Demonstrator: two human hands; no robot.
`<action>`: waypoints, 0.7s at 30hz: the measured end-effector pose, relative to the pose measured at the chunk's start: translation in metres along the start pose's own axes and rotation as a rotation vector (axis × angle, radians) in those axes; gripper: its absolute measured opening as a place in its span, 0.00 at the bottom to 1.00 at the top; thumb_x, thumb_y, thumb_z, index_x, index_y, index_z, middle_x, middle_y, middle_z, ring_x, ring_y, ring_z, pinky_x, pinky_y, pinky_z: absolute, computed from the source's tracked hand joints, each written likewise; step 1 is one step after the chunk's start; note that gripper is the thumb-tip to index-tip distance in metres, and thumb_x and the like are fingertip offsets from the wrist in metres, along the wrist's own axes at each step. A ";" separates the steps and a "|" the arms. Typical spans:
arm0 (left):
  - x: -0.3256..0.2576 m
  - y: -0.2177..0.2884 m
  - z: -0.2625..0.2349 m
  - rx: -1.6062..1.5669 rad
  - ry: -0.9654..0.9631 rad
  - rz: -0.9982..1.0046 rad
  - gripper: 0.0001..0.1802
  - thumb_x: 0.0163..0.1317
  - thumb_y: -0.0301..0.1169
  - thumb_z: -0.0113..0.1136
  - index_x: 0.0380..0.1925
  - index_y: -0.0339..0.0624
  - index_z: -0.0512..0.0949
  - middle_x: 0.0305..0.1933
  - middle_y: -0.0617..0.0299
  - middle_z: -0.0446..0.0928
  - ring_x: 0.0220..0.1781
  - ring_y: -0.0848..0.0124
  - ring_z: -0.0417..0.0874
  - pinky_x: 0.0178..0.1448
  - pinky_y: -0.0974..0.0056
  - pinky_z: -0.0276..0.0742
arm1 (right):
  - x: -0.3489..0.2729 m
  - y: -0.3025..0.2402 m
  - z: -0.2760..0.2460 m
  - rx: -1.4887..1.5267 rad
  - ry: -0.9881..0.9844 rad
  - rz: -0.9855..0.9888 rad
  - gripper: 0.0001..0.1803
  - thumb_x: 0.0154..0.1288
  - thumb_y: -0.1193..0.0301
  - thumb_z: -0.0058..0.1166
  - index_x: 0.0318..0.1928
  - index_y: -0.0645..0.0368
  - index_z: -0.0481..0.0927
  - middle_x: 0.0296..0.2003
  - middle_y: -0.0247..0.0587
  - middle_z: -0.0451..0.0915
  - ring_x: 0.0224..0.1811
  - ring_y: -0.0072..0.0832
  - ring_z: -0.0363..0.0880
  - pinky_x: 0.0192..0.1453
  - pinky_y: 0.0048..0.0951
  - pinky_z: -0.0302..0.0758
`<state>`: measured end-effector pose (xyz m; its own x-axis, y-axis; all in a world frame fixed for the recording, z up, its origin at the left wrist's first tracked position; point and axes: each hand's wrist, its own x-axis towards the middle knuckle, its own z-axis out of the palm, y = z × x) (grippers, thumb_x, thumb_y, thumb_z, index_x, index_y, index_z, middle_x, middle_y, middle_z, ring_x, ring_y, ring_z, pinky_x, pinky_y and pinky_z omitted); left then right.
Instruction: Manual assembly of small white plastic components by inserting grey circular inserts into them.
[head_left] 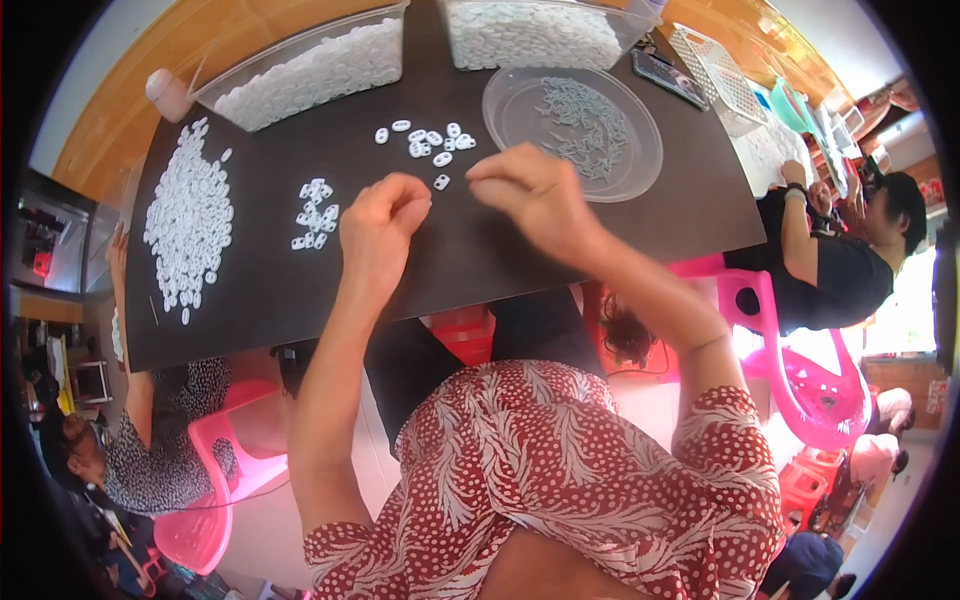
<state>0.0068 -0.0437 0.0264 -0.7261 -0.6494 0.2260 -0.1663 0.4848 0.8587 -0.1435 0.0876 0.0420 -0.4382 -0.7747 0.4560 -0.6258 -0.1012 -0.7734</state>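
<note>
My left hand (384,225) is raised over the dark table, its fingers pinched together; whatever sits in them is too small to make out. Close by on the right, my right hand (540,203) is also in a pinch, and its contents are hidden. Just beyond my hands lie several loose white oval pieces (432,138) with dark holes. Left of my left hand is a small cluster of white pieces (316,218). A clear round tray (510,110) holding thin grey pin-like pieces (590,125) stands just beyond my right hand.
A large heap of white oval pieces (190,215) covers the table's left side. Two clear bins (395,50) of white pieces stand at the far edge. A phone (668,78) and a white basket (720,72) lie far right. Co-workers sit at both sides near pink chairs (760,300).
</note>
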 end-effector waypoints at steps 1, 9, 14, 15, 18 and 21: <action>-0.008 0.002 0.004 -0.259 0.027 -0.074 0.01 0.59 0.22 0.57 0.31 0.36 0.77 0.30 0.65 0.79 0.28 0.79 0.75 0.30 0.74 0.68 | -0.006 -0.003 0.008 0.059 -0.009 0.024 0.06 0.53 0.74 0.59 0.33 0.60 0.82 0.29 0.44 0.81 0.34 0.36 0.78 0.40 0.33 0.74; -0.042 0.027 0.016 -0.764 0.242 -0.221 0.03 0.58 0.21 0.60 0.33 0.35 0.76 0.30 0.63 0.77 0.27 0.78 0.73 0.32 0.74 0.68 | -0.026 -0.018 0.038 -0.005 0.042 -0.168 0.03 0.51 0.78 0.58 0.30 0.61 0.80 0.25 0.39 0.78 0.29 0.36 0.72 0.34 0.33 0.69; -0.047 0.024 0.023 -0.791 0.278 -0.166 0.04 0.57 0.21 0.63 0.32 0.35 0.78 0.30 0.66 0.75 0.27 0.80 0.69 0.32 0.77 0.64 | -0.028 -0.022 0.034 -0.068 0.072 -0.258 0.04 0.51 0.79 0.59 0.31 0.61 0.80 0.26 0.38 0.77 0.29 0.34 0.72 0.34 0.32 0.70; -0.048 0.026 0.024 -0.793 0.273 -0.165 0.04 0.57 0.21 0.63 0.32 0.35 0.78 0.30 0.66 0.75 0.27 0.80 0.69 0.32 0.77 0.64 | -0.029 -0.022 0.031 -0.034 0.057 -0.229 0.04 0.51 0.79 0.59 0.30 0.61 0.80 0.26 0.38 0.77 0.29 0.35 0.72 0.34 0.32 0.70; -0.053 0.033 0.025 -0.726 0.272 -0.169 0.04 0.57 0.21 0.62 0.32 0.33 0.78 0.30 0.65 0.76 0.27 0.79 0.71 0.31 0.76 0.65 | -0.030 -0.021 0.025 -0.002 0.024 -0.198 0.04 0.51 0.79 0.58 0.30 0.61 0.80 0.25 0.38 0.77 0.30 0.36 0.72 0.34 0.33 0.70; -0.058 0.031 0.022 -0.655 0.212 -0.220 0.04 0.57 0.21 0.62 0.32 0.32 0.79 0.29 0.62 0.79 0.27 0.78 0.74 0.30 0.75 0.68 | -0.025 -0.017 0.014 -0.062 0.019 -0.249 0.04 0.50 0.78 0.59 0.29 0.61 0.80 0.26 0.39 0.77 0.30 0.37 0.73 0.35 0.34 0.71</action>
<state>0.0290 0.0222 0.0294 -0.5658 -0.8234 0.0431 0.1881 -0.0780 0.9791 -0.1129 0.1003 0.0378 -0.2772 -0.7187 0.6377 -0.7540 -0.2486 -0.6080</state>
